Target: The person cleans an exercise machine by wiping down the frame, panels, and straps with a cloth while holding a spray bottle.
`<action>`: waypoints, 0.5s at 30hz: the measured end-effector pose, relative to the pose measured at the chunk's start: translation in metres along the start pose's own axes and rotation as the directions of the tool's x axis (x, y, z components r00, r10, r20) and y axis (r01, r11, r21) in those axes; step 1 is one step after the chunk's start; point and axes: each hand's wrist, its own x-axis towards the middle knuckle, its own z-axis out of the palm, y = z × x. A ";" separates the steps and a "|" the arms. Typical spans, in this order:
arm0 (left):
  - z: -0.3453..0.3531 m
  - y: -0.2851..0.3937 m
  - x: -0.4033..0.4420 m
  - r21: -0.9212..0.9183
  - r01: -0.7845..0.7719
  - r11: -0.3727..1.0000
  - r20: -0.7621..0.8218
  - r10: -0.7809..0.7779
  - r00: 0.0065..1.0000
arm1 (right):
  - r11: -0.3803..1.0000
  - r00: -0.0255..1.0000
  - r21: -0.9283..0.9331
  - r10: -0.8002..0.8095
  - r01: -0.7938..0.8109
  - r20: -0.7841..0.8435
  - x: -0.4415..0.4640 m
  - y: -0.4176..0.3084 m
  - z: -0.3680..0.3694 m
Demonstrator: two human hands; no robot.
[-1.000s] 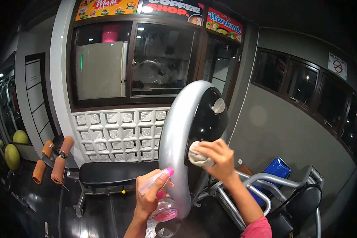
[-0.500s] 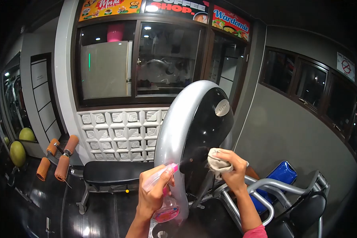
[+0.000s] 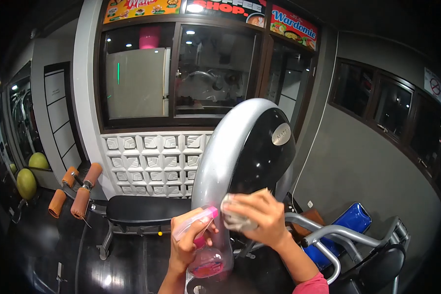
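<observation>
Cloth point(image 3: 238, 215) lies bunched under the right hand's point(image 3: 264, 218) fingers.

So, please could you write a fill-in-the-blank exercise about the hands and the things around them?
The left hand holds a clear plastic spray bottle, whose nozzle tip is coloured ____.
The right hand holds a pale crumpled ____.
The long padded bench is coloured ____.

Missing words: pink; cloth; black.

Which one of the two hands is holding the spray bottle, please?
The left hand: its fingers wrap around the spray bottle with the pink nozzle. The right hand, in contrast, holds a pale cloth.
</observation>
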 end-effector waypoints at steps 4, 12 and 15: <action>-0.002 -0.002 0.001 -0.031 0.017 0.999 0.019 -0.016 1.000 | 0.998 0.999 -0.048 -0.041 0.043 0.028 -0.010 0.014 -0.010; -0.007 -0.005 0.000 -0.061 0.014 0.998 0.056 -0.011 0.998 | 0.996 0.993 -0.047 0.069 -0.074 -0.101 0.010 0.025 -0.008; -0.008 -0.008 0.001 -0.105 0.006 0.994 0.059 0.000 0.998 | 0.998 0.998 -0.013 -0.059 0.059 0.009 -0.007 0.000 0.002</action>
